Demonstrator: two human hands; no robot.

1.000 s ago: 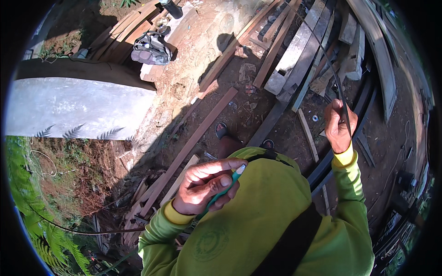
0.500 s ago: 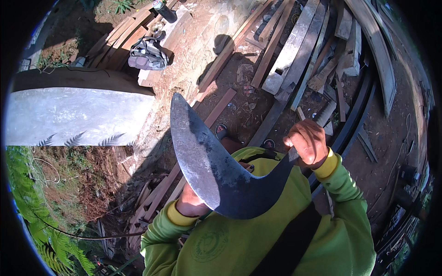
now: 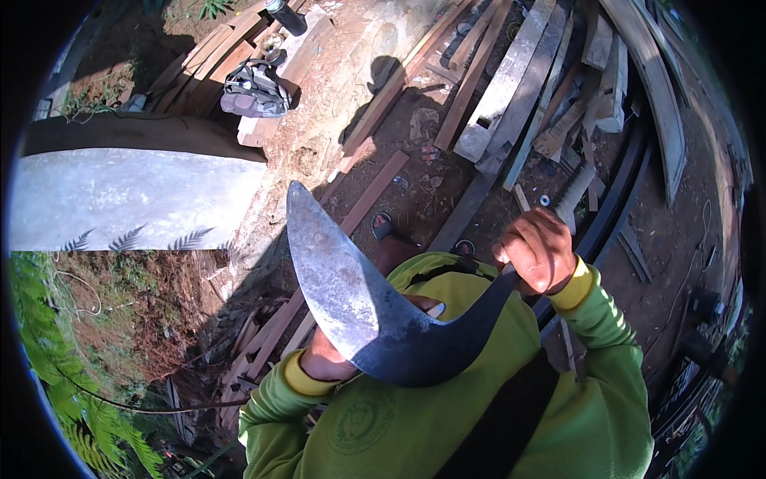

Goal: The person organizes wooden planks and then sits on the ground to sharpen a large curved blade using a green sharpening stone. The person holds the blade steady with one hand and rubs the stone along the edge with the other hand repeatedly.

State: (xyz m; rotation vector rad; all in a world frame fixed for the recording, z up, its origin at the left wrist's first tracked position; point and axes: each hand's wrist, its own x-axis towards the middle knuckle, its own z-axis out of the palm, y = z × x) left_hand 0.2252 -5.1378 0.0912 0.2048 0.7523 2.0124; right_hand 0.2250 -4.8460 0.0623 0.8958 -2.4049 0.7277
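A sickle with a broad, dark, curved blade is held in front of my chest. Its pointed tip rises toward the upper left, and pale worn patches mark the metal. My right hand is closed around its handle, whose ridged end sticks out beyond the fist. My left hand is at the lower left of the blade, mostly behind it. One fingertip with a pale end shows at the blade's inner curve. The blade hides the left palm and other fingers, so how they grip is unclear.
Long wooden beams lie ahead and to the right, beside dark curved bars. A grey bag and a dark bottle sit on planks at the far left. Below them is a pale slab; fern leaves border the lower left.
The sickle has tilted: its tip is lower and slightly left, and the blade catches more light. More of a left fingertip shows at the inner edge. My right hand keeps its hold.
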